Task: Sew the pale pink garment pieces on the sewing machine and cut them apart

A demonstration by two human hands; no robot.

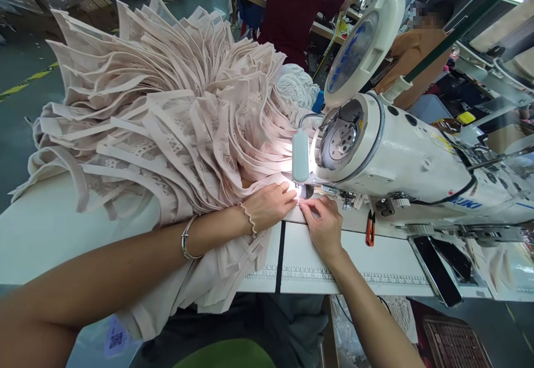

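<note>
A white sewing machine (421,145) stands on the right, its lamp lighting the needle area. My left hand (271,204) is closed, its fingertips pinching the edge of a pale beige fabric piece (233,256) just in front of the needle. Close beside it, my right hand (324,226) pinches the same edge between thumb and forefinger. The fingertips of both hands nearly meet there. Behind and left of my hands spreads a big heap of beige lace-trimmed fabric pieces (167,112). Some of the cloth hangs over the table's front edge towards my lap.
Orange-handled thread snips (370,227) lie right of my right hand. A phone (436,270) rests near the front edge of the white table (308,251), which bears a printed ruler. White lace (297,87) sits behind the machine head. Two other people (287,11) are beyond.
</note>
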